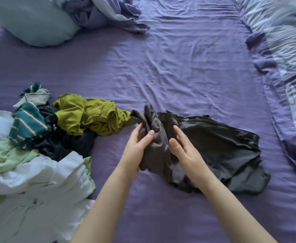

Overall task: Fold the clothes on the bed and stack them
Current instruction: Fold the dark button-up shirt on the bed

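We see a dark grey garment lying on the bed, just right of the clothes pile. Its long axis runs from a bunched end near the olive shirt out to a flatter, spread end pointing away from the pile. The bunched end is lifted off the sheet and twisted upward.

Our left hand grips that bunched part, fingers and thumb curled round a fold of the cloth. Our right hand rests on the garment just beside the left, fingers fairly straight and thumb out; we cannot tell whether it pinches any cloth.

The pile touches the garment only at the olive shirt's edge. In the pile, the olive shirt lies nearest the garment, a teal striped piece beyond it, dark clothes between them, and white and pale green pieces nearest us.

Beyond the pile sits a pale blue pillow beside a rumpled purple cover. Past the garment's far end, a patterned duvet lies along the bed's edge.
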Demonstrator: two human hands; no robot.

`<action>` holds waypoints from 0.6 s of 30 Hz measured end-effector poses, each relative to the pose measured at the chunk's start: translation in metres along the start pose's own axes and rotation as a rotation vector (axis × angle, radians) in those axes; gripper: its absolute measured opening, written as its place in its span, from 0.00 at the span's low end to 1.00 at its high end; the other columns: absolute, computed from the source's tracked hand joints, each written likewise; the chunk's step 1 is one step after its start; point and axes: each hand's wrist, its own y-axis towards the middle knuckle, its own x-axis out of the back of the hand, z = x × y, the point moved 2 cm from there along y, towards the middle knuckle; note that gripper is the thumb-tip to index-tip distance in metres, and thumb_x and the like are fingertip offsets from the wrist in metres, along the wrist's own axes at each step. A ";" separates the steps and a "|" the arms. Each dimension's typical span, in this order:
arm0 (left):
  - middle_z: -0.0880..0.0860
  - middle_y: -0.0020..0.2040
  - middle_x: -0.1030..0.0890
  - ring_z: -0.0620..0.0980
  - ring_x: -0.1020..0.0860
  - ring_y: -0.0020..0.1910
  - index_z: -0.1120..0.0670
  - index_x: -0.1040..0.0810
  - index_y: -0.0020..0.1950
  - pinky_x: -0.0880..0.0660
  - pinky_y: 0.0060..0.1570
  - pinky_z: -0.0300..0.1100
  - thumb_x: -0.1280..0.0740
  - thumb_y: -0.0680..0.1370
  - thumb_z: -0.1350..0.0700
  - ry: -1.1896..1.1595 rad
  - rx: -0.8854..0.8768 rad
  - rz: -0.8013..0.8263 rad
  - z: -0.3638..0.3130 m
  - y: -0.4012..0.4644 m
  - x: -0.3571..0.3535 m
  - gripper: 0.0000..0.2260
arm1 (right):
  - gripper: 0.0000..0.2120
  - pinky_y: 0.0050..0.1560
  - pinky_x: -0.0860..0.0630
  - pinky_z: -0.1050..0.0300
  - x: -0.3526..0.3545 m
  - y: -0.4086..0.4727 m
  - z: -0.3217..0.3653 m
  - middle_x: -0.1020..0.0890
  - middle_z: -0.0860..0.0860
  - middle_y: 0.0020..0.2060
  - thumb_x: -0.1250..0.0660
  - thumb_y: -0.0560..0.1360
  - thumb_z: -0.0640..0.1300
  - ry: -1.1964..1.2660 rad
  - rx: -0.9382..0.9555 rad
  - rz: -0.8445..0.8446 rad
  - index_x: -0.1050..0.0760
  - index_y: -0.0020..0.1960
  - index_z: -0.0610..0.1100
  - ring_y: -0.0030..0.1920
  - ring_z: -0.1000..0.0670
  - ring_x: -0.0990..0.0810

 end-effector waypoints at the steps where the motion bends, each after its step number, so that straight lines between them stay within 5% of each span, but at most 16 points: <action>1: 0.42 0.56 0.19 0.39 0.21 0.56 0.48 0.29 0.66 0.24 0.54 0.34 0.36 0.79 0.56 0.018 -0.027 0.052 -0.003 -0.007 -0.017 0.15 | 0.24 0.70 0.37 0.60 0.006 -0.004 0.014 0.32 0.62 0.70 0.39 0.74 0.65 0.066 0.043 -0.012 0.38 0.68 0.65 0.70 0.65 0.36; 3: 0.40 0.59 0.20 0.37 0.22 0.57 0.46 0.29 0.67 0.25 0.53 0.31 0.39 0.81 0.55 0.053 -0.031 0.186 -0.005 -0.018 -0.056 0.15 | 0.20 0.64 0.31 0.59 0.029 -0.015 0.033 0.24 0.66 0.62 0.36 0.73 0.62 0.092 0.102 -0.085 0.34 0.64 0.66 0.65 0.64 0.29; 5: 0.47 0.64 0.22 0.42 0.25 0.63 0.48 0.27 0.67 0.28 0.63 0.38 0.43 0.82 0.54 0.039 0.009 0.254 0.001 -0.025 -0.090 0.14 | 0.18 0.62 0.28 0.58 0.061 -0.024 0.039 0.23 0.71 0.56 0.33 0.73 0.58 0.046 0.113 -0.196 0.31 0.62 0.66 0.60 0.67 0.26; 7: 0.49 0.63 0.21 0.46 0.24 0.63 0.46 0.26 0.65 0.26 0.60 0.40 0.46 0.83 0.50 0.025 0.078 0.304 0.006 -0.032 -0.119 0.14 | 0.19 0.63 0.27 0.57 0.097 -0.032 0.034 0.23 0.72 0.54 0.31 0.74 0.53 -0.003 0.066 -0.291 0.30 0.62 0.67 0.58 0.70 0.27; 10: 0.48 0.53 0.19 0.41 0.24 0.53 0.42 0.27 0.64 0.28 0.33 0.29 0.49 0.81 0.42 0.102 0.154 0.415 0.020 -0.039 -0.159 0.16 | 0.25 0.66 0.32 0.62 0.141 -0.042 0.020 0.25 0.64 0.61 0.30 0.73 0.50 -0.187 0.001 -0.391 0.32 0.68 0.61 0.63 0.66 0.29; 11: 0.45 0.51 0.26 0.36 0.19 0.33 0.42 0.27 0.62 0.30 0.27 0.29 0.50 0.80 0.40 0.100 0.169 0.447 0.026 -0.040 -0.171 0.17 | 0.27 0.66 0.35 0.65 0.152 -0.044 0.014 0.27 0.63 0.63 0.29 0.73 0.51 -0.265 -0.006 -0.409 0.33 0.70 0.58 0.65 0.65 0.31; 12: 0.43 0.35 0.16 0.36 0.32 0.24 0.41 0.27 0.58 0.31 0.24 0.30 0.49 0.78 0.38 0.102 0.183 0.471 0.032 -0.040 -0.182 0.17 | 0.28 0.65 0.37 0.68 0.161 -0.044 0.008 0.28 0.61 0.63 0.29 0.73 0.51 -0.330 -0.013 -0.422 0.33 0.71 0.57 0.65 0.63 0.32; 13: 0.36 0.28 0.25 0.38 0.30 0.23 0.41 0.26 0.57 0.30 0.24 0.32 0.48 0.76 0.37 0.108 0.204 0.480 0.038 -0.040 -0.194 0.17 | 0.29 0.64 0.38 0.69 0.170 -0.043 -0.001 0.29 0.60 0.63 0.29 0.73 0.51 -0.374 -0.031 -0.431 0.34 0.71 0.55 0.65 0.62 0.33; 16: 0.39 0.43 0.19 0.44 0.24 0.27 0.43 0.33 0.65 0.23 0.29 0.38 0.44 0.80 0.44 0.085 0.289 0.459 0.058 -0.034 -0.218 0.14 | 0.30 0.64 0.37 0.65 0.194 -0.039 -0.033 0.28 0.54 0.65 0.29 0.73 0.44 -0.390 -0.123 -0.407 0.35 0.73 0.51 0.67 0.56 0.32; 18: 0.45 0.58 0.22 0.46 0.19 0.36 0.45 0.37 0.71 0.20 0.38 0.41 0.42 0.82 0.53 0.235 0.141 0.407 0.068 -0.023 -0.213 0.17 | 0.30 0.66 0.37 0.63 0.211 -0.036 -0.056 0.28 0.50 0.68 0.31 0.74 0.35 -0.374 -0.167 -0.375 0.36 0.73 0.47 0.69 0.52 0.31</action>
